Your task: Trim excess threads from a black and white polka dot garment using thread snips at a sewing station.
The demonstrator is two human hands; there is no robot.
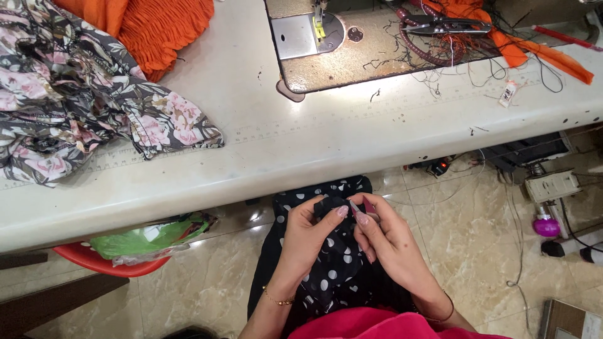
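A long white table (301, 144) fills the upper half, with a sewing machine bed (352, 53) sunk into it. A floral cloth (75, 94) lies heaped at its left end, touching an orange cloth (160, 31). Scissors (443, 26) rest on the machine bed among loose threads. Below the table edge, a black dotted cloth (333, 270) lies in the lap. The left hand (308, 235) pinches its top fold. The right hand (386, 242), just beside, grips a small pink tool (359, 210) against that fold.
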